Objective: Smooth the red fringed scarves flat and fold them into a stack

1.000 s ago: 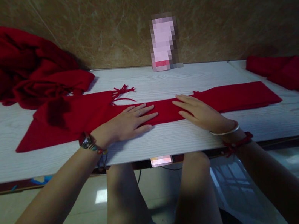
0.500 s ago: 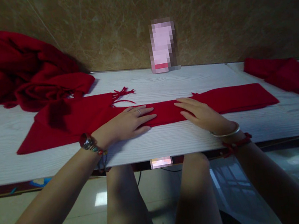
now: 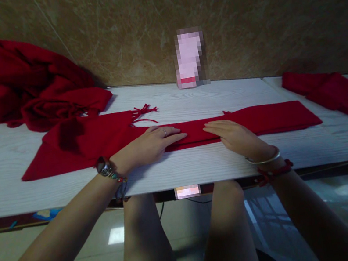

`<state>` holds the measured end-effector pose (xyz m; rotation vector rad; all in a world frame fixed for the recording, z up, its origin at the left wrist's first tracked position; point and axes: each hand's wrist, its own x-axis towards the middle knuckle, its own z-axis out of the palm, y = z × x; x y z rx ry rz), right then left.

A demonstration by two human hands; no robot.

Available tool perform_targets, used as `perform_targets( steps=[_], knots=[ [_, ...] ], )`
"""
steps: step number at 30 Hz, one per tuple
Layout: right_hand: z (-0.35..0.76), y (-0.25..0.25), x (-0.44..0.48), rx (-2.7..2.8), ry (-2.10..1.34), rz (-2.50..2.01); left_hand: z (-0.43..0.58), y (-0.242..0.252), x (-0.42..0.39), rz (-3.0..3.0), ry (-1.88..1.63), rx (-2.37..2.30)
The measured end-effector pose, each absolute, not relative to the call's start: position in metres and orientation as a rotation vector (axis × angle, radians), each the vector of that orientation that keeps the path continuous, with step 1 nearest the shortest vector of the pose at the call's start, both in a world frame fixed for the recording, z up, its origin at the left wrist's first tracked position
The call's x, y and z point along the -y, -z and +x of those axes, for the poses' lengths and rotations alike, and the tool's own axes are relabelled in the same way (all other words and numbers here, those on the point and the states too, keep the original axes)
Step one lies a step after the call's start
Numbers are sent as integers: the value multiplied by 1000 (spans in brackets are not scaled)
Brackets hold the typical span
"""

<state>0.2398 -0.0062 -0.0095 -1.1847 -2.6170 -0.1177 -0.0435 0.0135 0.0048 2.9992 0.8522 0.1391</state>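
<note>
A red scarf (image 3: 278, 117) lies folded into a long flat strip along the white tabletop. Its left part spreads into a wider, slanted layer with a tasselled end. My left hand (image 3: 146, 146) rests palm down on the strip's middle, fingers stretched toward the right and a ring on one of them. Opposite it, my right hand (image 3: 236, 135) lies on the same strip, fingers straight and close together, pointing left. A short span of cloth shows between the fingertips. Both thumbs are hidden at the scarf's near edge.
More red cloth with fringes (image 3: 35, 82) is heaped at the back left. Another red folded piece (image 3: 330, 86) lies at the right. A blurred pink object (image 3: 188, 59) leans against the marbled wall (image 3: 258, 18). The white table (image 3: 149, 179) ends just in front of my knees.
My fingers have drawn closer together, and both thumbs have gone out of sight at the near edge. A layer line now shows along that edge between my hands.
</note>
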Motion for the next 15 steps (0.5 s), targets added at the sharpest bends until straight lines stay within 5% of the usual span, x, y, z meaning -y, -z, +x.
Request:
perform_targets(
  steps=[9, 15],
  knots=[
    [247, 4, 2, 2563, 390, -1225, -43, -9, -13, 3053, -81, -769],
    [261, 7, -7, 2817, 194, -1189, -39, -10, -11, 3012, 171, -767]
  ],
)
